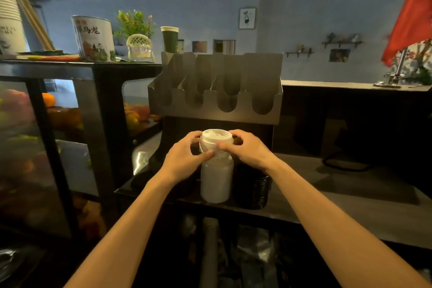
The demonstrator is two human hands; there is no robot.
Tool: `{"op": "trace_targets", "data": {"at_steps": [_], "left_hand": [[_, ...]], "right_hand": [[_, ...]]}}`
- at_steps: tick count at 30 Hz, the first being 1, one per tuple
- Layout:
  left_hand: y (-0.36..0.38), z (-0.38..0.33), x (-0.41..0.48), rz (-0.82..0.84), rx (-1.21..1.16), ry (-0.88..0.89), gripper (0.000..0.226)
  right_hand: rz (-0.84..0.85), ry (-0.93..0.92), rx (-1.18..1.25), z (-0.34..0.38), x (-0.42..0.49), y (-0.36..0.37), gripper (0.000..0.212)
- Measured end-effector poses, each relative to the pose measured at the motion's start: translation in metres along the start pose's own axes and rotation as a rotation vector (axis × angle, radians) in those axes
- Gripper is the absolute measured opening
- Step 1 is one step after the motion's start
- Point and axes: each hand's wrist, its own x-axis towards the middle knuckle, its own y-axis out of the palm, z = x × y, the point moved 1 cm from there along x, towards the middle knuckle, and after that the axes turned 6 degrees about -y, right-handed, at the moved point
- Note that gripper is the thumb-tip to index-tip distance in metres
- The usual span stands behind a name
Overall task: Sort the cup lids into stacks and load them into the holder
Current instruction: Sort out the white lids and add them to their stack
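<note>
White lid stack (217,170): far side hidden; lid count unreadable below the top ridges (lower part a pale blur). Left hand (184,159) and right hand (249,151): some fingertips go behind the stack. Black lid stack (253,192), near the front edge of the counter (339,184): top covered by right wrist, outline lost in shadow. Shapes (233,252) below the counter: too dark to tell.

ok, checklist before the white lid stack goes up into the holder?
1. Left hand grips top of white lid stack: ok.
2. Right hand pinches the top lids: ok.
3. Stack upright on the counter: ok.
4. Metal holder slots show no lids: ok.
5. Stack all white: top ok, lower part blurred, cannot tell.
6. Black lid stack to the right, clear of the white one: cannot tell.
</note>
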Motion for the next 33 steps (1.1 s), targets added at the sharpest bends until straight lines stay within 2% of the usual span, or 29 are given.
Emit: {"op": "trace_targets", "data": {"at_steps": [2,5,8,12,16,20,23,28,33], "left_hand": [[0.002,0.003,0.002,0.025,0.029,-0.016,0.072],[0.006,0.008,0.004,0.075,0.068,-0.042,0.070],[0.008,0.010,0.002,0.085,0.132,-0.026,0.070],[0.010,0.013,0.004,0.072,0.184,-0.048,0.070],[0.014,0.016,0.007,0.075,0.122,-0.088,0.052],[0.017,0.010,0.006,0.023,0.194,-0.095,0.051],[0.019,0.009,0.009,-0.023,0.185,-0.107,0.040],[0.016,0.010,0.015,0.012,0.069,-0.165,0.029],[0.017,-0.006,0.015,0.032,0.137,-0.197,0.024]], "right_hand": [[-0.010,-0.026,-0.132,-0.004,-0.001,0.001,0.067],[-0.054,-0.021,-0.287,-0.007,-0.003,0.004,0.059],[-0.070,-0.027,-0.378,-0.009,-0.003,0.006,0.056],[-0.093,-0.055,-0.429,-0.008,-0.003,0.005,0.062],[-0.064,-0.060,-0.480,-0.011,-0.003,0.009,0.063],[-0.038,-0.048,-0.512,-0.015,-0.003,0.012,0.061],[-0.011,-0.042,-0.546,-0.012,-0.001,0.009,0.064],[0.034,-0.011,-0.507,-0.012,-0.002,0.010,0.065],[0.101,-0.013,-0.677,0.000,-0.003,0.004,0.076]]}}
